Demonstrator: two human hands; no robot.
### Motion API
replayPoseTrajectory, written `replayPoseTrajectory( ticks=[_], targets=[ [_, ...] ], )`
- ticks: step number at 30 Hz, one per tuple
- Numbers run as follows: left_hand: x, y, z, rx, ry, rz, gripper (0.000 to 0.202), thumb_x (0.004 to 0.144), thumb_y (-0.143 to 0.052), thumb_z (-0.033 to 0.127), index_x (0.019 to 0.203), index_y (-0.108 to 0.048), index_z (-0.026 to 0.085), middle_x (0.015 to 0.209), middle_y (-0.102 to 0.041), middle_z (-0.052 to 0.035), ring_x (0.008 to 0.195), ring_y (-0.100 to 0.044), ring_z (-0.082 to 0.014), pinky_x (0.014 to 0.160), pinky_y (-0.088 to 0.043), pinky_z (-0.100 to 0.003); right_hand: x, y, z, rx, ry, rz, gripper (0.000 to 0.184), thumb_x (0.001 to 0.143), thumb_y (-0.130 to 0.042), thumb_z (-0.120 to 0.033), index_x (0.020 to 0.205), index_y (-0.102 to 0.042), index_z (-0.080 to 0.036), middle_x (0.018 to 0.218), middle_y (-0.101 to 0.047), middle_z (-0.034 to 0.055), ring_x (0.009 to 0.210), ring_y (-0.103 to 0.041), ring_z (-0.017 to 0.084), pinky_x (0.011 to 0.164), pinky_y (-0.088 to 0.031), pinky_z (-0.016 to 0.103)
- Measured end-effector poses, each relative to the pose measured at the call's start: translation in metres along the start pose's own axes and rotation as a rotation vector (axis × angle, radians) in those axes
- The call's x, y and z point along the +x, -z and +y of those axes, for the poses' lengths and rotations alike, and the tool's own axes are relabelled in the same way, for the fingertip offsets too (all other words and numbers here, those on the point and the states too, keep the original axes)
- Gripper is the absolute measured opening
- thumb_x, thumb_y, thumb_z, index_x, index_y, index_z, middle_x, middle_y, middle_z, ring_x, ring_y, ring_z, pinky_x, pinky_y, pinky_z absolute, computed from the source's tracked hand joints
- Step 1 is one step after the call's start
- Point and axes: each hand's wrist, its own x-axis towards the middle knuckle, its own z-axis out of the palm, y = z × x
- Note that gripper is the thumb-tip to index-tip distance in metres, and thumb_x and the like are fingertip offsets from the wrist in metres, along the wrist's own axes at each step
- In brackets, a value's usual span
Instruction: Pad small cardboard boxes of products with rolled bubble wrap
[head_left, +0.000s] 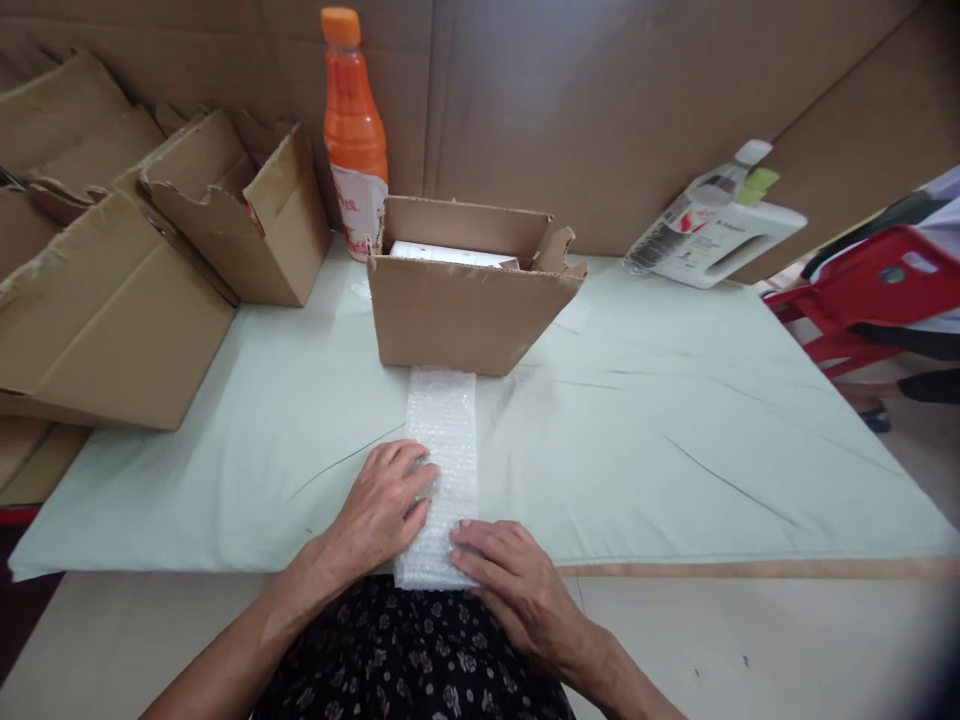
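A strip of bubble wrap (442, 430) lies on the pale green cloth (675, 430), running from the table's near edge up to an open cardboard box (465, 310). My left hand (382, 505) rests on the strip's left side, fingers stretched flat. My right hand (510, 575) presses the strip's near end with its fingers laid flat. A white object (450, 254) sits inside the box.
An orange bottle (352, 130) stands behind the box. Folded and open cardboard boxes (127, 270) pile up at the left. A white jug and a clear bottle (720, 225) lie at the back right. A red chair (870, 290) stands at the right. Cardboard sheets line the back.
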Motion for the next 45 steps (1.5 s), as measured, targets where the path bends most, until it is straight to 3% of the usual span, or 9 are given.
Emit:
replayPoseTrajectory(
  ticks=[5, 11, 15, 20, 23, 27, 32, 40, 45],
  targets=[
    [0.005, 0.011, 0.0, -0.027, 0.011, 0.022, 0.028, 0.086, -0.058, 0.009, 0.112, -0.064, 0.017, 0.118, -0.065, -0.01, 0.113, -0.056, -0.0273, 0.098, -0.048, -0.047, 0.004, 0.028, -0.006, 0.245, -0.042, -0.08, 0.05, 0.094, -0.056, -0.052, 0.134, -0.057, -0.021, 0.13, -0.065, 0.0139, 0.121, -0.06, 0.027, 0.101, -0.046, 0.047],
    [0.039, 0.008, -0.015, -0.007, -0.035, 0.006, 0.031, 0.086, -0.052, 0.004, 0.11, -0.066, 0.018, 0.117, -0.067, -0.0085, 0.115, -0.056, -0.0259, 0.099, -0.049, -0.045, 0.065, 0.033, 0.046, -0.054, -0.189, 0.111, 0.034, 0.096, -0.056, -0.028, 0.129, -0.061, -0.021, 0.132, -0.066, 0.0119, 0.124, -0.058, 0.027, 0.102, -0.047, 0.047],
    [0.049, -0.003, -0.026, 0.03, -0.005, 0.045, 0.03, 0.086, -0.053, 0.005, 0.109, -0.067, 0.019, 0.116, -0.067, -0.0087, 0.114, -0.058, -0.0258, 0.097, -0.049, -0.045, 0.098, 0.018, 0.067, -0.286, -0.281, 0.01, 0.041, 0.093, -0.057, -0.024, 0.132, -0.06, -0.014, 0.145, -0.056, 0.0186, 0.135, -0.049, 0.035, 0.103, -0.045, 0.053],
    [0.041, -0.011, -0.032, 0.037, -0.002, 0.098, 0.033, 0.09, -0.047, 0.006, 0.116, -0.064, 0.019, 0.124, -0.065, -0.0093, 0.122, -0.055, -0.0256, 0.103, -0.045, -0.046, 0.04, -0.002, 0.012, -0.202, -0.091, -0.167, 0.042, 0.095, -0.054, -0.031, 0.135, -0.057, -0.018, 0.152, -0.048, 0.0154, 0.143, -0.04, 0.033, 0.109, -0.039, 0.056],
    [0.038, -0.012, -0.032, 0.042, 0.002, 0.094, 0.032, 0.09, -0.047, 0.007, 0.114, -0.065, 0.019, 0.124, -0.065, -0.0091, 0.122, -0.055, -0.0258, 0.104, -0.044, -0.046, 0.006, -0.015, -0.019, -0.113, -0.022, -0.134, 0.041, 0.092, -0.058, -0.033, 0.13, -0.059, -0.019, 0.148, -0.053, 0.0153, 0.141, -0.041, 0.032, 0.11, -0.037, 0.055],
    [0.039, -0.013, -0.032, 0.059, 0.003, 0.089, 0.032, 0.09, -0.047, 0.008, 0.114, -0.065, 0.019, 0.124, -0.065, -0.0091, 0.122, -0.054, -0.0255, 0.104, -0.044, -0.045, 0.004, -0.027, -0.032, -0.037, 0.051, 0.082, 0.035, 0.082, -0.051, -0.008, 0.113, -0.063, -0.019, 0.127, -0.068, 0.0107, 0.125, -0.055, 0.027, 0.105, -0.04, 0.051],
    [0.041, -0.012, -0.034, -0.058, 0.022, 0.114, 0.031, 0.088, -0.05, 0.008, 0.11, -0.069, 0.019, 0.123, -0.067, -0.0092, 0.122, -0.056, -0.0252, 0.106, -0.044, -0.047, 0.022, -0.01, -0.037, 0.237, 0.102, 0.006, 0.039, 0.079, -0.047, -0.001, 0.109, -0.065, -0.019, 0.099, -0.076, 0.0029, 0.09, -0.068, 0.015, 0.079, -0.052, 0.031],
    [-0.002, 0.033, -0.013, -0.497, 0.334, 0.356, 0.032, 0.098, -0.051, 0.032, 0.123, -0.064, 0.019, 0.121, -0.07, -0.0086, 0.116, -0.064, -0.0222, 0.102, -0.052, -0.04, 0.073, 0.006, 0.023, -0.005, -0.198, 0.289, 0.017, 0.099, -0.054, -0.026, 0.101, -0.069, -0.021, 0.093, -0.077, 0.0047, 0.082, -0.07, 0.019, 0.075, -0.053, 0.032],
    [-0.023, 0.014, 0.013, -0.241, 0.115, 0.338, 0.027, 0.091, -0.059, 0.02, 0.117, -0.066, 0.021, 0.116, -0.068, -0.0092, 0.113, -0.061, -0.0249, 0.097, -0.052, -0.043, 0.087, -0.013, 0.051, -0.283, -0.285, 0.252, 0.019, 0.098, -0.054, -0.03, 0.102, -0.069, -0.018, 0.089, -0.075, 0.0089, 0.079, -0.066, 0.024, 0.073, -0.047, 0.038]
  ],
)
